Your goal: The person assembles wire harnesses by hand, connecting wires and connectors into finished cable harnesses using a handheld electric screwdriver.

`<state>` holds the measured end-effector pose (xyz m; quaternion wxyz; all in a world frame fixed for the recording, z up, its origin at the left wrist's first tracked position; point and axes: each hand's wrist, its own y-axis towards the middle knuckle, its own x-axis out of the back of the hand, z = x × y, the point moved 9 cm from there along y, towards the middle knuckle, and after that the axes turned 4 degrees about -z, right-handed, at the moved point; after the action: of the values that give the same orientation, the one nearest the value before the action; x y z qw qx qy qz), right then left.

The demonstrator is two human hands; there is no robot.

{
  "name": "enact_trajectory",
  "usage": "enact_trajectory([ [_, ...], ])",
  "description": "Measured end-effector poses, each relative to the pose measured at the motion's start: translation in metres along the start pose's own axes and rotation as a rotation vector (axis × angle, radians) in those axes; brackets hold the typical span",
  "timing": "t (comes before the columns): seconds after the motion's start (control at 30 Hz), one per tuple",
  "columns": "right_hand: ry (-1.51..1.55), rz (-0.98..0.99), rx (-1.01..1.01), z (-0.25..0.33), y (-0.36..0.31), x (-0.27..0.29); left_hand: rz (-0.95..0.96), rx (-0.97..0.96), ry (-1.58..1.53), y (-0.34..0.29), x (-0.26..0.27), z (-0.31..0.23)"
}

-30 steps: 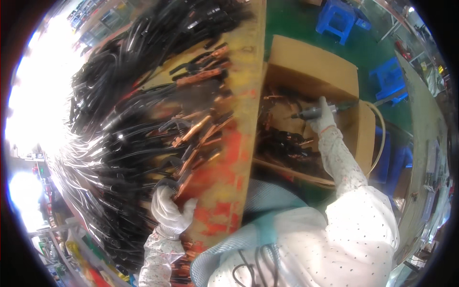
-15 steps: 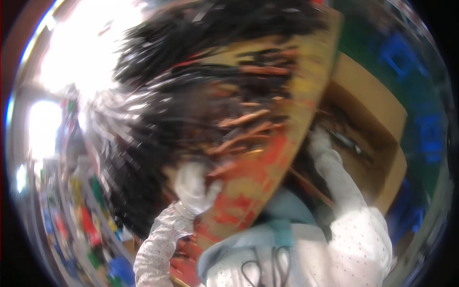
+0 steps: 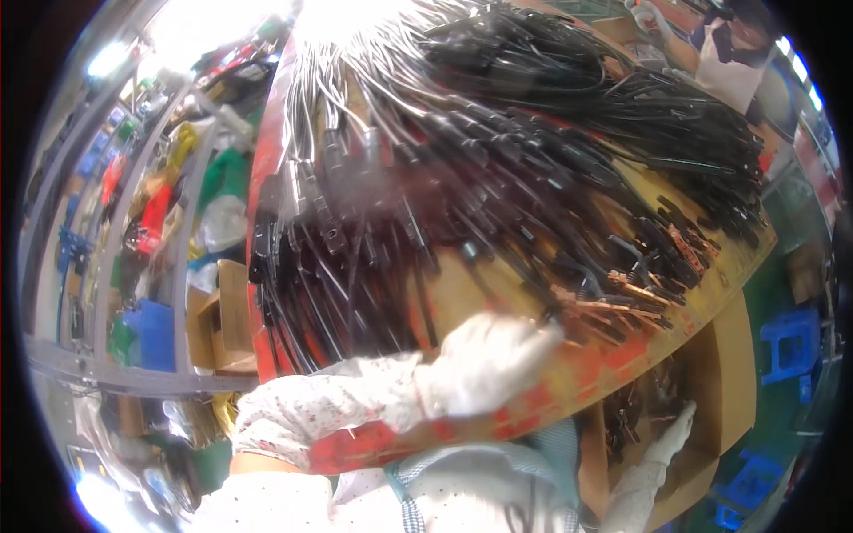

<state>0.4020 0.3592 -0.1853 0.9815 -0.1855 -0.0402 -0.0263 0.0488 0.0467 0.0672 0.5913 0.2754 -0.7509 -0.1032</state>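
My left hand, in a white glove, is over the near edge of the table, its blurred fingertips beside several copper-coloured strips. Whether it grips one of them does not show. Around the strips lie black cables with dark connector ends, spread in a fan across the table. Down to the right, my right hand, gloved in white too, is inside an open cardboard box. Small dark and coppery parts lie in the box next to that hand. Its fingers are too indistinct to read.
The table has a worn red and yellow edge close to my body. Shelves with coloured goods and a blue bin stand on the left. Blue stools are on the right. Another person works at the far right.
The view has swung, and the table, cables and box sit differently in it. My left hand has come to the copper-coloured strips at the table's near edge. My right hand stays in the box.
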Motion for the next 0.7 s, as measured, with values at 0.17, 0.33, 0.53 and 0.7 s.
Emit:
enact_trajectory([
  [0.17,-0.122,0.207,0.168,0.105,-0.129,-0.08,0.238,-0.026,-0.25,-0.077,-0.018,0.04],
  [0.33,-0.242,0.608,0.777,0.128,-0.235,-0.184,0.311,-0.006,-0.057,-0.064,-0.021,0.076],
  [0.53,-0.484,0.955,1.105,0.13,-0.333,-0.25,0.499,-0.022,0.052,-0.037,-0.02,0.085],
  [0.7,-0.596,0.792,1.111,0.124,-0.317,-0.238,0.254,-0.033,-0.086,-0.01,0.016,0.072],
])
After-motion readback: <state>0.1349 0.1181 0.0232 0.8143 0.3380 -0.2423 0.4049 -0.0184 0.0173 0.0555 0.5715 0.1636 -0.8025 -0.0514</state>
